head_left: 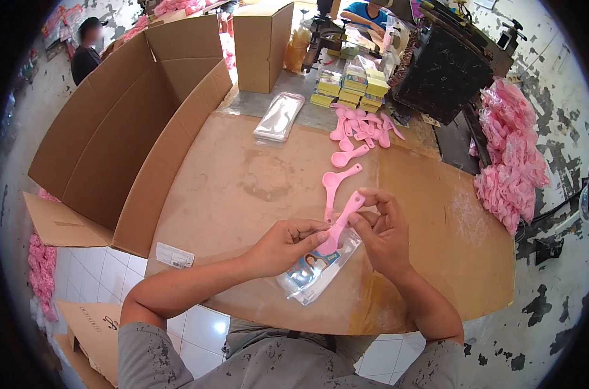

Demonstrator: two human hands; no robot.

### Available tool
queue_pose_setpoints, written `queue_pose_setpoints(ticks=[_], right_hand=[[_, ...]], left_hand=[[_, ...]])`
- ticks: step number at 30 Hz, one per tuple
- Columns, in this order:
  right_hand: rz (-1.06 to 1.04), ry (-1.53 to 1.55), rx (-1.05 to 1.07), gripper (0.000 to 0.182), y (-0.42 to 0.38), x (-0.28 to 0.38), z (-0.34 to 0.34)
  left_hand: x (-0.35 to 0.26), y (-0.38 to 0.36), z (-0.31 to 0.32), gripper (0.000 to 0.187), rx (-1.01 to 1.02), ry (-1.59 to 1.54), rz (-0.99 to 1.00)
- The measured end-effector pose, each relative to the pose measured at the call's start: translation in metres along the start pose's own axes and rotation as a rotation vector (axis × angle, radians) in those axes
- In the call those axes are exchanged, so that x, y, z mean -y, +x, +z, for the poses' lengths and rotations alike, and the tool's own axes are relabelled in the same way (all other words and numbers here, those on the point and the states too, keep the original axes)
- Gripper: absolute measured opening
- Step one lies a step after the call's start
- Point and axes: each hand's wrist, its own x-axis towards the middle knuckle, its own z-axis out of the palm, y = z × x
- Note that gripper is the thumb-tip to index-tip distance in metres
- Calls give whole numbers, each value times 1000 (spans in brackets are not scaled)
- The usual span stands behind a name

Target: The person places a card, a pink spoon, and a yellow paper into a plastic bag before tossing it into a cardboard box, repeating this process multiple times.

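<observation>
A pink plastic spoon [341, 225] with a hole in its handle slants between my hands. My right hand [384, 235] pinches it along the handle, thumb below and fingertips near the top end. The thumb and fingers of my left hand [285, 246] close at its bowl end. Right under the bowl is a clear plastic bag [304, 290] with a printed card [315, 264] showing through. Just beyond my fingers, more pink spoons [332, 179] lie on the cardboard-covered table [242, 207].
A pile of pink spoons [358, 126] lies farther back, before stacks of yellow-edged cards [353, 84]. Clear bags [279, 118] form a stack at back left. A big open carton [171, 139] stands left; bundles of pink bags [511, 155] hang right. Two people are beyond.
</observation>
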Motion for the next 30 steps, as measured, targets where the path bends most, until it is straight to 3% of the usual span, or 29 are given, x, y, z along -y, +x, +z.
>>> queue_pose_setpoints(ticks=[3,6,9,12,15,18,21,22,24,28,30], right_hand=[[15,-2,11,37,-2,-2,-6],[-131,-224,232,34,1,-2,-16],[-128,-446,453,33,5,8,-23],[51,-100,223,28,11,17,-16],[-264,-426,425,18,19,37,-9],[-264,-394,635,11,27,51,-14],[-394,-417,612,11,30,81,-10],[-451,-531,592,11,29,94,-7],[-565,-761,537,12,25,114,-1],[-361,-797,359,14,17,117,4],[-257,-742,309,15,14,114,9]], left_hand=[[-7,-1,5,35,-36,-59,27],[-5,-2,3,34,-2,-39,53],[-6,-2,4,32,37,-33,62],[-5,-3,1,31,69,-42,33],[-5,-3,0,32,135,-74,35],[-9,-6,-1,35,207,-137,60],[-10,-7,4,41,91,-46,261],[-9,-7,6,44,21,12,355],[-18,-12,-1,51,75,165,489],[-33,-24,3,63,154,398,575],[-32,-26,12,61,61,420,583]])
